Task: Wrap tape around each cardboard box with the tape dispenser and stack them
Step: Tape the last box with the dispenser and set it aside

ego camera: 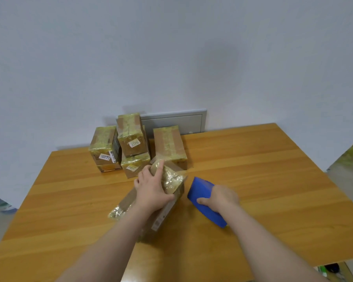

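The cardboard box (172,180) sits mid-counter at an angle. The left hand (151,190) is clamped over its top, fingers curled round the far edge and thumb on the near side. The right hand (222,197) has its fingers wrapped round the blue tape dispenser (201,190), just beside the box's right end. Can't tell if the two are touching.

My take on doing this pass well: pin the box hard with the left so it doesn't skid. Keep the dispenser flat to the cardboard and pull with steady tension, or you get more of the crinkly mess that's already on top. There's also a loose crumpled tape tail (117,213) sticking out on the left that I'd press down first.

Room-wise, the wrapped boxes (130,143) are stacked at the back-left of the counter (263,169), close behind the left hand, so swinging the box that way could knock them. Bare wood shows to the right, so I'd rotate toward that side and mind the near edge by the forearms.
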